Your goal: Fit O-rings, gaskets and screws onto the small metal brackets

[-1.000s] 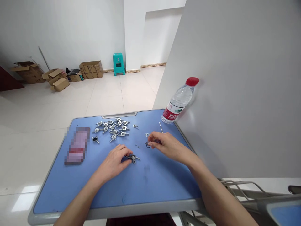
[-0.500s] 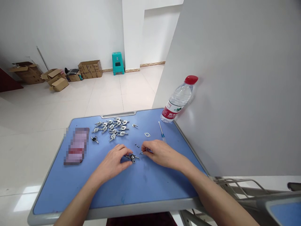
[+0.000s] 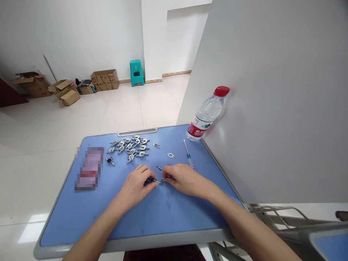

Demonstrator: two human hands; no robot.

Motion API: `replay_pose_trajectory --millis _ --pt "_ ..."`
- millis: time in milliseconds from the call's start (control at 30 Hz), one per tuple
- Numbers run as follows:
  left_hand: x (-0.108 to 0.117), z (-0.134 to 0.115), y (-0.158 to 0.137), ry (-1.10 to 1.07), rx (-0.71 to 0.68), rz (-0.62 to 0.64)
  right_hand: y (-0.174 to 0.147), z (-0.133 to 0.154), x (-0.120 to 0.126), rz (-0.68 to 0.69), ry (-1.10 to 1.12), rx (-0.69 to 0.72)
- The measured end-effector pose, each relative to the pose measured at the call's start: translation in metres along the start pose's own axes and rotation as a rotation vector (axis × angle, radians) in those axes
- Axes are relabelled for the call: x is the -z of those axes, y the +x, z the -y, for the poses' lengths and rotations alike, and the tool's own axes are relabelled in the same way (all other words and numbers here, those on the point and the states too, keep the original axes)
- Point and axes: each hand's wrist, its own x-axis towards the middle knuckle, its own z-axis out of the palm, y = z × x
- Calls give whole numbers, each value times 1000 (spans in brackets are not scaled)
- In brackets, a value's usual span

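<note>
My left hand (image 3: 137, 183) pinches a small metal valve body (image 3: 153, 179) between thumb and fingers, low over the blue tabletop. Just to its right, my right hand (image 3: 186, 179) is closed on a small shiny metal part (image 3: 162, 180), mostly hidden by the fingertips. The two parts are close together; whether they touch I cannot tell. A few tiny screws (image 3: 158, 168) lie beyond the gap between my hands. Farther back is a flat metal plate (image 3: 170, 155) with a central hole. A screwdriver (image 3: 189, 156) with a clear-blue handle rests beyond my right hand.
Several assembled metal valves (image 3: 130, 146) are heaped at the back of the blue table (image 3: 114, 221). A valve body with a black disc (image 3: 110, 160) and a small lever part (image 3: 156, 144) lie apart. A water bottle (image 3: 205, 116) stands at the back right, beside a grey panel (image 3: 272, 108).
My left hand has tilted the valve body, so its round dark opening no longer faces up, and brought it nearer the right hand's part. My right hand has shifted slightly, uncovering the screwdriver handle.
</note>
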Motion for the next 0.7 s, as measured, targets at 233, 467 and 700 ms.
replay_pose_trajectory --millis 233,467,700 --pt "-8 -5 5 11 69 -65 0 1 -1 -2 -7 7" --pt "-1 -5 2 -156 46 -24 -1 0 -1 -6 -8 10" --pt "15 2 -3 -221 34 199 -1 -1 -2 -4 -12 4"
